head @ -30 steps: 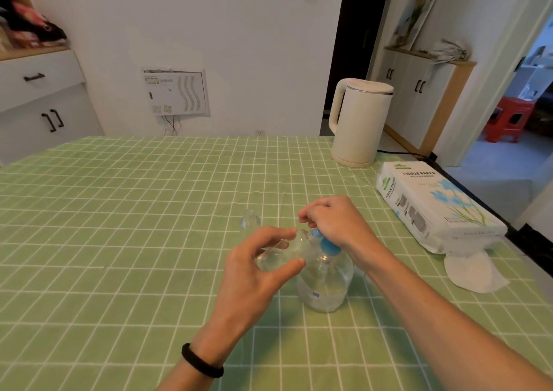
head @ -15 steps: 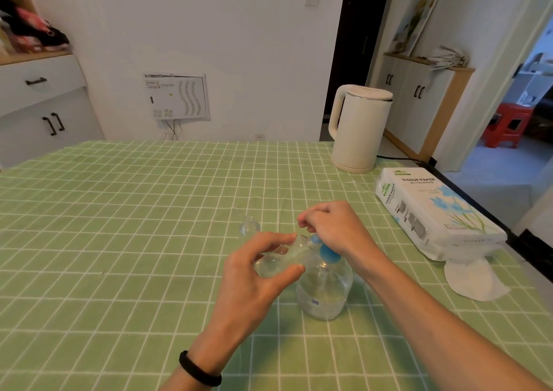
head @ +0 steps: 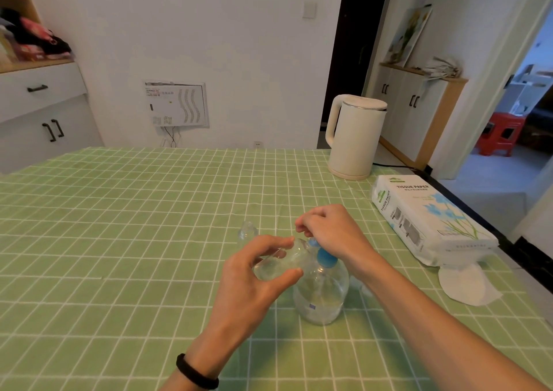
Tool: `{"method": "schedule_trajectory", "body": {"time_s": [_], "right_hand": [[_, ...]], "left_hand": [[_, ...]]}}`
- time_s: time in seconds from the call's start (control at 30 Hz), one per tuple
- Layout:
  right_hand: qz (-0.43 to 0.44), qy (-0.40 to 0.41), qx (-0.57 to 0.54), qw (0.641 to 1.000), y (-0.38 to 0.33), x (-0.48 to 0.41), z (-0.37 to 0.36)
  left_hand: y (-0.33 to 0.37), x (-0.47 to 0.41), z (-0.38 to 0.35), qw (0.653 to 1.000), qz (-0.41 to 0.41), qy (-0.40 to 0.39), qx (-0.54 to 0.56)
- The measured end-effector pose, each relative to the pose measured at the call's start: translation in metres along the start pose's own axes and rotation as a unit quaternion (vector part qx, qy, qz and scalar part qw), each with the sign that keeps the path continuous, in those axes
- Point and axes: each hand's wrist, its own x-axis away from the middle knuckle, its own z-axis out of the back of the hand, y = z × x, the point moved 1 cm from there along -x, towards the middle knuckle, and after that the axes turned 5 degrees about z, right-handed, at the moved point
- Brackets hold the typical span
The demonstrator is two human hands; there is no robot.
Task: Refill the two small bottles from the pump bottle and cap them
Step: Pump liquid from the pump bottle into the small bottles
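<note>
Filling: left hand (head: 254, 274) curls round tilted small clear plastic bottle (head: 278, 263); right hand (head: 332, 235) fingers curled over blue-topped clear pump bottle (head: 321, 295). Risk: mouth slips off nozzle, probable spill.

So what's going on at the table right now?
A person is refilling one of the small bottles. The left hand holds a small clear bottle tipped on its side, with its mouth up at the blue nozzle of the pump bottle. The pump bottle stands on the green checked table. The right hand sits on the pump head, fingers curled over it. The second small bottle stands just behind, untouched. No caps are visible.
</note>
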Motion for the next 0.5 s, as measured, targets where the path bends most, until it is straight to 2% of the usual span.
{"method": "schedule_trajectory", "body": {"time_s": [0.5], "right_hand": [[-0.013, -0.001, -0.01, 1.0, 0.006, -0.002, -0.004]], "left_hand": [[-0.01, 0.0, -0.004, 1.0, 0.009, 0.004, 0.014]]}}
